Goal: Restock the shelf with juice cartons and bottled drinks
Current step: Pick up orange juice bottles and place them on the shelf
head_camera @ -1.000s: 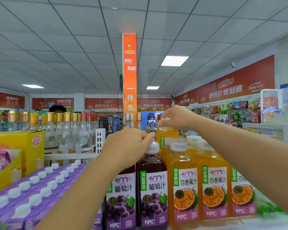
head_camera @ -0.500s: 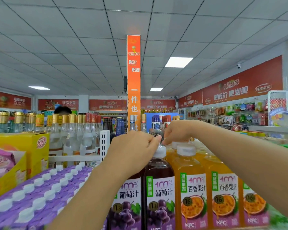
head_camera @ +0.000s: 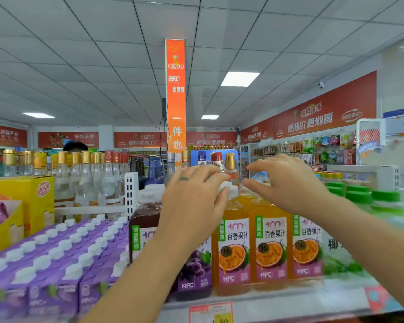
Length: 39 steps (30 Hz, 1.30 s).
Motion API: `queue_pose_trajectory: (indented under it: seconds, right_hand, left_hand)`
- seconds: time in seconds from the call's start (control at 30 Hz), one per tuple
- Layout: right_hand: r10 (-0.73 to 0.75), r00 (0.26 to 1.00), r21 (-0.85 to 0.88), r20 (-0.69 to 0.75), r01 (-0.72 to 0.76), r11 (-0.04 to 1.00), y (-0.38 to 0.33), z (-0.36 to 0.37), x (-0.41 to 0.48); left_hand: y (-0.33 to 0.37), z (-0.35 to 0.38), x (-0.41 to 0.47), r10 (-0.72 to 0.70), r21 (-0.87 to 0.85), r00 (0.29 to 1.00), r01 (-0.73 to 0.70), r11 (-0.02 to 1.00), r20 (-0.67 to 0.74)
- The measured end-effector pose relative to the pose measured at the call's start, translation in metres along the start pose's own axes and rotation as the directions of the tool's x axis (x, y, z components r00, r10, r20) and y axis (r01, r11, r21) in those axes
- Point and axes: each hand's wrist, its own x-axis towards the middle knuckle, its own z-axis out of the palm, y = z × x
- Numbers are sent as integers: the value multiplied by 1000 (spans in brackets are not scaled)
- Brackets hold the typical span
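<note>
Release! The right hand (head_camera: 287,185) has let go of the bottle it was lowering into the back row. It now hovers open, fingers spread, above the passion-fruit juice bottles (head_camera: 269,241) on the shelf (head_camera: 278,301). The left hand (head_camera: 191,201) has slid off the grape juice bottles (head_camera: 145,220) to the front orange bottle's white cap (head_camera: 232,191); touching or pinching, hard to tell. One more bottle looks stocked, with the purple cartons (head_camera: 56,264) lined up alongside.
</note>
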Motion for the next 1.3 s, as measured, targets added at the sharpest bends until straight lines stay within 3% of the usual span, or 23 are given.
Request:
queue_pose_trajectory:
  seconds: [0.13, 0.27, 0.4, 0.53, 0.73, 0.8, 0.87, 1.0, 1.1, 1.2, 1.3]
  right_hand:
    - [-4, 999, -73, 52, 8, 997, 7, 12, -27]
    - [-27, 999, 18, -18, 28, 999, 10, 24, -34]
    - [-35, 980, 199, -198, 75, 977, 10, 27, -44]
    - [19, 966, 435, -257, 98, 895, 4, 29, -57]
    - [176, 875, 618, -452, 165, 769, 9, -1, -63]
    - [232, 869, 694, -438, 162, 702, 7, -9, -74]
    - [280, 874, 767, -397, 148, 625, 3, -6, -93]
    - [340, 903, 883, -262, 82, 462, -10, 24, -149]
    - [406, 907, 917, -111, -64, 393, -22, 60, -202]
    - [448, 893, 920, 53, -218, 326, -37, 95, -249]
    - [490, 842, 902, 224, -370, 223, -47, 121, -284]
  left_hand:
    - [19, 14, -9, 7, 111, 997, -16, 994, 83]
    - [24, 25, -18, -16, 193, 995, -4, 981, 100]
    - [28, 28, -22, -41, 206, 995, 22, 978, 90]
    - [30, 27, -22, -28, 198, 997, 14, 980, 66]
    - [47, 20, -32, 18, -60, 978, -31, 998, -206]
    - [62, 20, -47, -53, -215, 949, -15, 977, -311]
    - [80, 25, -70, -142, -376, 933, 8, 927, -329]
    - [116, 32, -132, -235, -645, 961, 88, 759, -146]
    - [139, 33, -193, -277, -755, 958, 234, 613, 72]
    - [151, 33, -252, -331, -743, 893, 441, 503, 306]
    - [157, 30, -297, -306, -614, 753, 654, 442, 583]
